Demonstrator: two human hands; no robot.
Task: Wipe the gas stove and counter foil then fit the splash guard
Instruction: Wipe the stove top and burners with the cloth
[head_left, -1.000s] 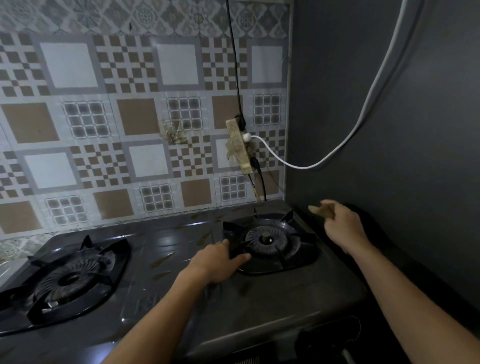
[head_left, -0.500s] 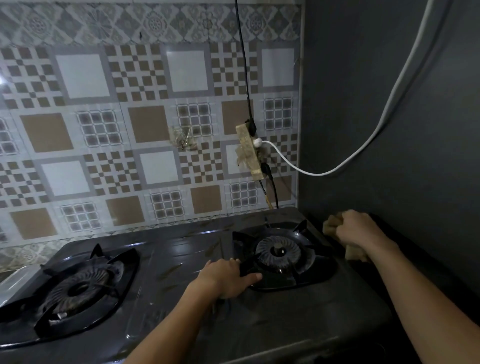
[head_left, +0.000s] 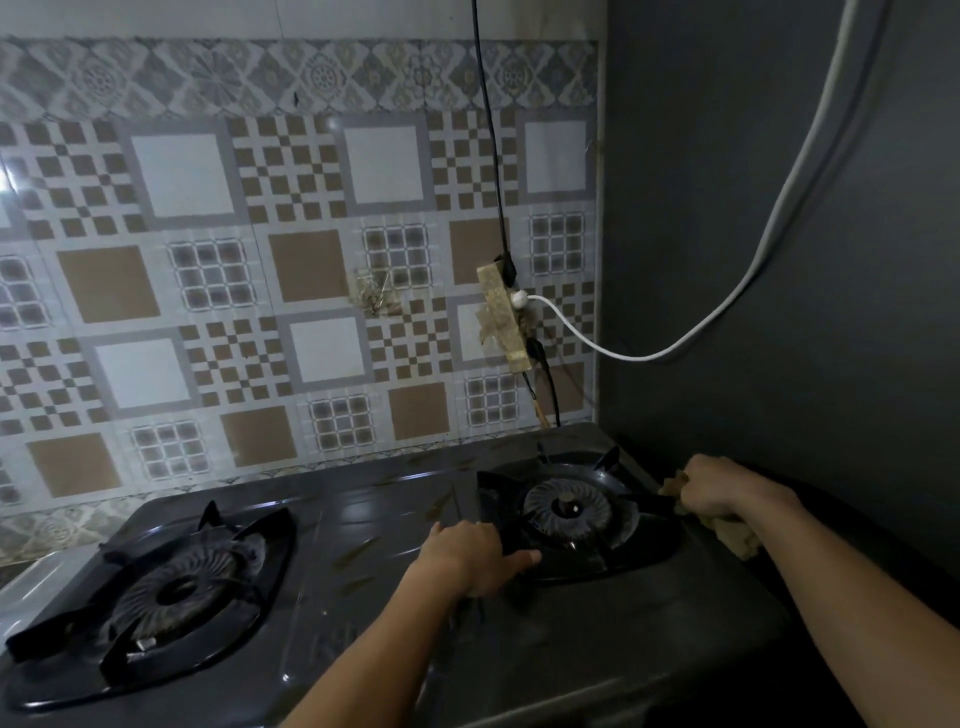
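Black enamel gas stove (head_left: 395, 613) with 2 burners, wiped along its right edge.

Right hand (head_left: 719, 491) has its fingers clenched round a tan cloth (head_left: 735, 535) and presses it at the stove's right rim, just beside the right burner grate (head_left: 576, 514) and near the dark side wall. Left hand (head_left: 467, 556) lies flat with loose fingers on the stove top, thumb touching the grate's edge. No splash guard is in view. Risks: the cloth may snag a grate prong and shift the grate; the stove may slide if the bracing hand lifts; the power strip (head_left: 504, 317) and its cords hang close behind.
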